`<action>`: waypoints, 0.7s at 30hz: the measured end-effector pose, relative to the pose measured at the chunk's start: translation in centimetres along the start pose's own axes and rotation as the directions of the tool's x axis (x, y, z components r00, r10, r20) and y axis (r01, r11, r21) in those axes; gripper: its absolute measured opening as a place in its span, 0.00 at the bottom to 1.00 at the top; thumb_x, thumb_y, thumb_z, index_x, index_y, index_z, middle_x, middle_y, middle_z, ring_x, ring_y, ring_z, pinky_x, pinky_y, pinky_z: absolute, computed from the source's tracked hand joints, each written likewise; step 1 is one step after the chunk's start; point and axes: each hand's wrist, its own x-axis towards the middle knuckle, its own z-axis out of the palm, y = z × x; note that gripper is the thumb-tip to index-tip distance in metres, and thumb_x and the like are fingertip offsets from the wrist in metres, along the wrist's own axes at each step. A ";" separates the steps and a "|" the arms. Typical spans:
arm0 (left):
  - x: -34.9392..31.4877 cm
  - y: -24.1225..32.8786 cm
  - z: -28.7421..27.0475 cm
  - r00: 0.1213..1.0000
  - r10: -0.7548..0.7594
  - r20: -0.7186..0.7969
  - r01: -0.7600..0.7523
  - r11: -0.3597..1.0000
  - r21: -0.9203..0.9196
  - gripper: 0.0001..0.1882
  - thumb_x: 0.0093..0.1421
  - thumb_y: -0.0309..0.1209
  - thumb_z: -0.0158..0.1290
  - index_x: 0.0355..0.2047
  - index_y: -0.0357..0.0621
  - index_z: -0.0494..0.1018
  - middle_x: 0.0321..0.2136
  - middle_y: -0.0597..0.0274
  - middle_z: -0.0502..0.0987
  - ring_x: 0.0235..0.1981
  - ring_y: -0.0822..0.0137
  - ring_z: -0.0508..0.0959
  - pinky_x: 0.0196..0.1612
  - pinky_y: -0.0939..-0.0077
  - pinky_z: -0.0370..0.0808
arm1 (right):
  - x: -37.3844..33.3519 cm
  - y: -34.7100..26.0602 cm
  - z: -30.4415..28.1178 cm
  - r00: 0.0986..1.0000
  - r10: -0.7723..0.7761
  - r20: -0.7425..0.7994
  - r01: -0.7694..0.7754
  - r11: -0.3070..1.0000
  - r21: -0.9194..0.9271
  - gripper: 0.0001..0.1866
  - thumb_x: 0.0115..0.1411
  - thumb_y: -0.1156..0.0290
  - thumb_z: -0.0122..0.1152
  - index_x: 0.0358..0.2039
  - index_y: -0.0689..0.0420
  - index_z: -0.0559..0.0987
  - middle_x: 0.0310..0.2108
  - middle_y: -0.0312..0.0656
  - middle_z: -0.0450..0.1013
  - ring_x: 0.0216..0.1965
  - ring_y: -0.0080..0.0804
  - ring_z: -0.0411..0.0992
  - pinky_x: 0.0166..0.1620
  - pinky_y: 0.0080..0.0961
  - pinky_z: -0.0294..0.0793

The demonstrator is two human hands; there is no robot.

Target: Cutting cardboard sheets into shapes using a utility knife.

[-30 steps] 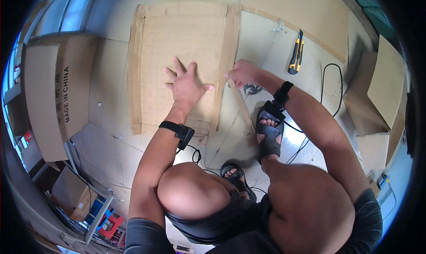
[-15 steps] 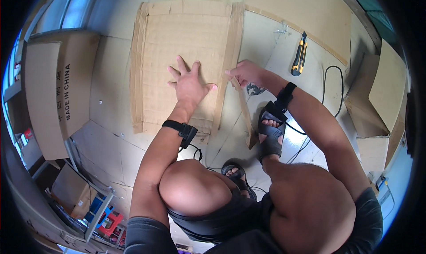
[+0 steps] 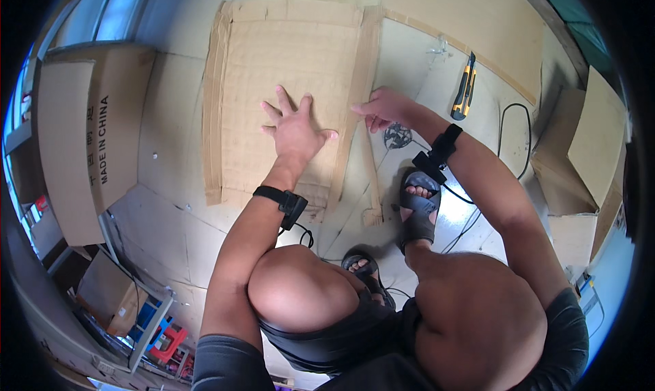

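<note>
A flat cardboard sheet [image 3: 290,56] with folded side strips lies on the floor before me. My left hand [image 3: 298,133] rests flat on it, palm down and fingers spread. Along the sheet's right edge, my right hand [image 3: 383,109] is closed, its thumb and fingers at the upper end of a narrow cardboard strip [image 3: 371,176]. That strip is partly separate from the sheet and hangs down toward my feet, its lower end bent on the floor. Fingers hide where the strip meets the sheet. Past my right hand lies a yellow and black utility knife [image 3: 463,87], blade out.
Another cardboard sheet [image 3: 477,29] lies at the far right. An open cardboard box [image 3: 570,166] stands on the right, a large brown carton [image 3: 102,138] on the left. A black cable [image 3: 515,106] loops across the floor. My sandalled feet are close to the strip.
The strip's lower end has swung left and now looks flatter on the floor. My right hand has shifted slightly; my left hand stays spread on the sheet.
</note>
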 end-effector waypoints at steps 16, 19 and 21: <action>0.1 0.2 0.0 1.000 0.000 -0.003 0.000 1.000 0.005 0.50 0.44 0.52 0.74 0.67 0.59 0.63 0.75 0.40 0.37 0.72 0.20 0.38 0.63 0.15 0.54 | -0.1 -0.4 -0.6 0.965 -0.154 -0.214 0.162 0.987 0.016 0.22 0.62 0.52 0.67 0.24 0.58 0.78 0.19 0.37 0.74 0.19 0.26 0.74 0.24 0.23 0.72; 0.1 0.4 -0.1 1.000 -0.005 0.004 0.005 1.000 0.023 0.50 0.44 0.52 0.74 0.66 0.59 0.64 0.75 0.40 0.37 0.72 0.21 0.38 0.63 0.16 0.55 | -0.2 -1.0 -1.4 0.993 -0.076 -0.091 0.088 0.988 0.125 0.21 0.63 0.52 0.66 0.23 0.58 0.77 0.19 0.37 0.74 0.19 0.27 0.74 0.24 0.24 0.72; 0.1 0.4 -0.2 1.000 -0.001 0.004 0.001 1.000 0.024 0.50 0.44 0.52 0.74 0.66 0.58 0.64 0.75 0.40 0.37 0.72 0.20 0.37 0.63 0.16 0.56 | -0.3 -1.2 -1.4 0.998 -0.039 -0.042 0.046 0.983 0.180 0.21 0.63 0.53 0.66 0.23 0.57 0.77 0.19 0.37 0.74 0.19 0.27 0.74 0.24 0.24 0.73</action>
